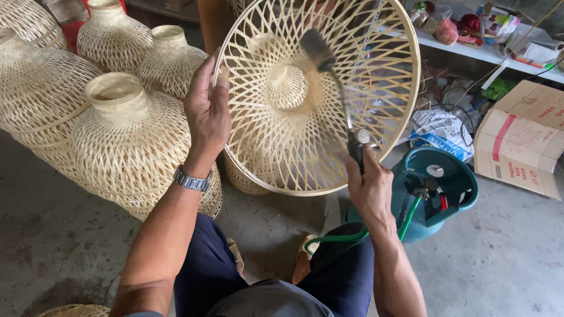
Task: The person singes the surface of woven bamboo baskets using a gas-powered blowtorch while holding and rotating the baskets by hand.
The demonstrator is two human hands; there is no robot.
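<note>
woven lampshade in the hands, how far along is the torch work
Looks done: several woven shades stand finished in shape on the left, though whether they have been torched cannot be told. In hand: the left hand grips the rim of the open lampshade while the right hand points the gas torch inside it, fed by the green hose. What is left cannot be told.

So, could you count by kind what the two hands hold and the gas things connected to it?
Woven bamboo shade, in the left hand: 1
Gas torch, in the right hand: 1
Green hose: 1
Teal gas cylinder: 1
Total: 4
</note>
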